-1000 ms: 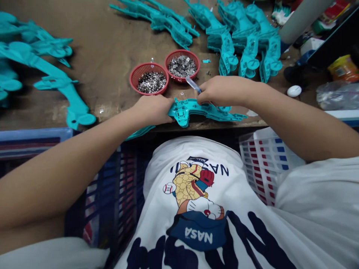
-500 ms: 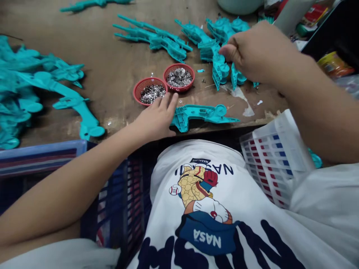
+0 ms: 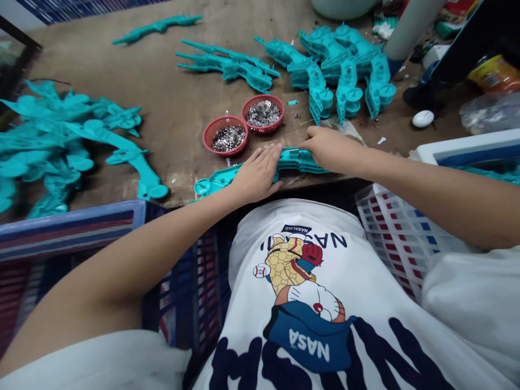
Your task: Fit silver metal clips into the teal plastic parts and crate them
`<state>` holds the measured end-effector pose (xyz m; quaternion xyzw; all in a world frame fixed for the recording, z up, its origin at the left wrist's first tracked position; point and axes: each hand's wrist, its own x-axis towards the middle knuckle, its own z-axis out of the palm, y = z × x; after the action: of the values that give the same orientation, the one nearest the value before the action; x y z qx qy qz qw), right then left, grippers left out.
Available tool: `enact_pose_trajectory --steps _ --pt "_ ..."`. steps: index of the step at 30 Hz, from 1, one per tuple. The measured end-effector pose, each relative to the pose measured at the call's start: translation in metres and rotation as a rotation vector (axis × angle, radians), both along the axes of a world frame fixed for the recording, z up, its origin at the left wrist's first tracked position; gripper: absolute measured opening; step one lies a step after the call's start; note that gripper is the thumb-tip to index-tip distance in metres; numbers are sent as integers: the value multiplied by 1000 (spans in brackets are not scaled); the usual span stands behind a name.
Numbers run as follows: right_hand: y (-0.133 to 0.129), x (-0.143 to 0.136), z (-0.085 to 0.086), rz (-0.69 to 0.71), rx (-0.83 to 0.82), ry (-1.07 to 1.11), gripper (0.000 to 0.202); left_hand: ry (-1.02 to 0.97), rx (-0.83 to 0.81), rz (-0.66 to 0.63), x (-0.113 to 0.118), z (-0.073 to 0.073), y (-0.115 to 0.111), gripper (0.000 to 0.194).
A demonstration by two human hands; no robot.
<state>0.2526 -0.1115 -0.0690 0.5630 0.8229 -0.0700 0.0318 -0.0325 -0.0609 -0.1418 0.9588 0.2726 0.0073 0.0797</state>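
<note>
At the table's near edge lies a teal molded plastic part, long and angled, with a round disc at its left end. My left hand lies across its middle, fingers extended together over the top and thumb at the near side. Curled fingers of my right hand are at the part's right end and hide that end. Just beyond my left hand stand two red baskets, a left basket and a right basket, both holding small shiny metal pieces.
A heap of teal parts covers the left of the table. Farther back lie more teal parts, with a row of them at right. A blue-rimmed crate and white basket flank my lap. A grey post stands at right.
My right hand has come down and left from the row of teal parts to the near edge. The teal part there now shows its disc at left instead of right. The view has shifted.
</note>
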Motion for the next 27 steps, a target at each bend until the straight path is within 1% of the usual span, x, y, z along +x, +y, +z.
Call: enact_pose_trajectory --steps 3,5,10,14,18,21,23,25,27 --pt "-4 -12 3 -18 -12 -46 56 33 6 7 2 6 -2 104" --pt "-7 -18 6 -20 -7 -76 54 35 0 27 4 10 -2 104" --pt "-11 -19 8 -92 57 -108 48 39 -3 113 11 20 -6 104" --pt "-13 -15 4 -34 67 -109 43 57 26 170 17 25 -16 94" --pt "-17 -20 4 -39 21 -125 45 68 40 158 18 24 -20 90" --pt "-16 -22 11 -85 -2 -145 48 79 37 139 17 21 -17 96" --pt "-13 -18 19 -147 -20 -153 46 87 38 137 16 20 -15 104" --pt "-10 -10 28 -211 17 -116 47 88 46 135 16 20 -13 110" --pt "-7 -4 33 -256 100 -6 51 85 48 129 16 20 -12 111"
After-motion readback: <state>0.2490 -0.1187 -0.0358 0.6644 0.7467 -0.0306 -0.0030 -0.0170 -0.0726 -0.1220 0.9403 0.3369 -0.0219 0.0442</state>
